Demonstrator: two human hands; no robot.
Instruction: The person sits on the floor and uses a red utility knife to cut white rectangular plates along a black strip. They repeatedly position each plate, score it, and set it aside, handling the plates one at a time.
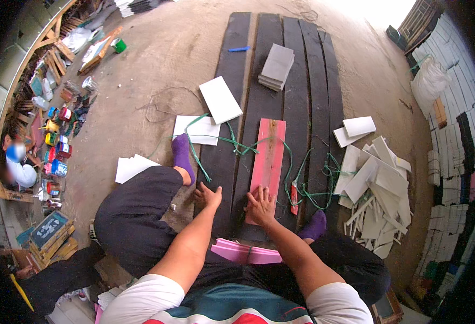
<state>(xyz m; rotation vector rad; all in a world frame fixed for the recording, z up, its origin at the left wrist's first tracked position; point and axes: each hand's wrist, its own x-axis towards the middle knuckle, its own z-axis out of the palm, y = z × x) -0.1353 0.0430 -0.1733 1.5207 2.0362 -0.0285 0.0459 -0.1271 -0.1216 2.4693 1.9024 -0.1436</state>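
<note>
We locate the pink board (pixel 269 154) at frame centre. Our right hand (pixel 261 206) lies spread on it; our left hand (pixel 210 198) is empty, fingers parted. Probably light, stiff: grip both long edges.

The pink board (pixel 266 167) looks smooth and matt, with a rough brown strip along its middle. The black planks (pixel 234 81) are matt and scuffed; the green twine (pixel 246 149) looks like plastic. The white sheets (pixel 221 100) appear smooth, the purple socks (pixel 182 154) soft cloth, the floor (pixel 135 70) rough and dusty.
</note>
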